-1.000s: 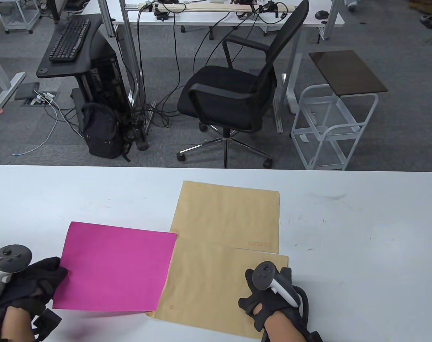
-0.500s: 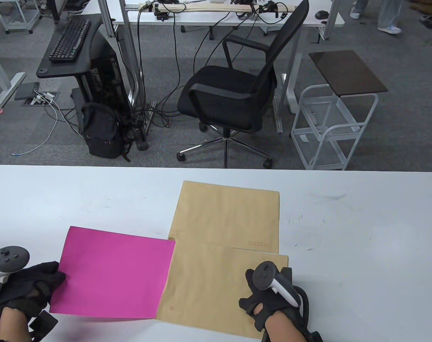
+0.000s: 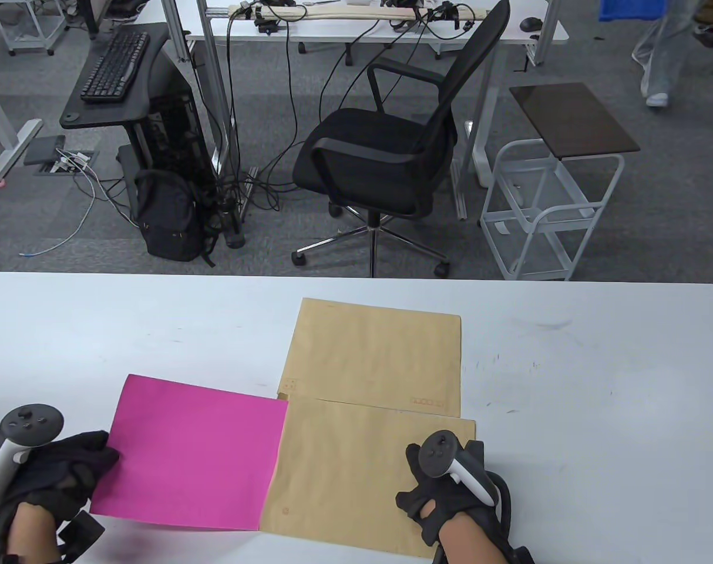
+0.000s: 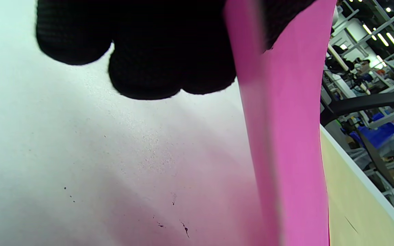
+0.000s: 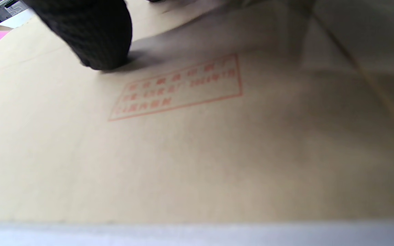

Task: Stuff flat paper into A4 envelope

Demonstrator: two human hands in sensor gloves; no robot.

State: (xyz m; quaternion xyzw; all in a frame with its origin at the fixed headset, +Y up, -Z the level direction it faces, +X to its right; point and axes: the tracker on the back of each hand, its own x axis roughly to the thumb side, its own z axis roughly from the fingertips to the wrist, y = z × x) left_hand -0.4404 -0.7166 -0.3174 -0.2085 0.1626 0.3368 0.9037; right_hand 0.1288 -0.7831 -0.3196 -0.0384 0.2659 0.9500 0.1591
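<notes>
A pink sheet of paper (image 3: 195,455) lies low over the white table (image 3: 157,317). My left hand (image 3: 101,455) pinches its left edge; the left wrist view shows the sheet (image 4: 286,136) running out from between the gloved fingers (image 4: 169,68). Its right edge meets the left edge of the near brown A4 envelope (image 3: 345,470); I cannot tell if it is inside. My right hand (image 3: 415,479) rests on that envelope's right part. In the right wrist view a fingertip (image 5: 94,34) presses on the envelope (image 5: 197,153) beside a red stamp.
A second brown envelope (image 3: 374,352) lies flat behind the near one, partly under it. Beyond the table's far edge stand an office chair (image 3: 386,153) and a white trolley (image 3: 550,205). A person walks at the far right (image 3: 662,47).
The pink sheet has turned a little and shifted right with my left hand; its right edge now lines up with the near envelope's left edge. The right hand has not moved.
</notes>
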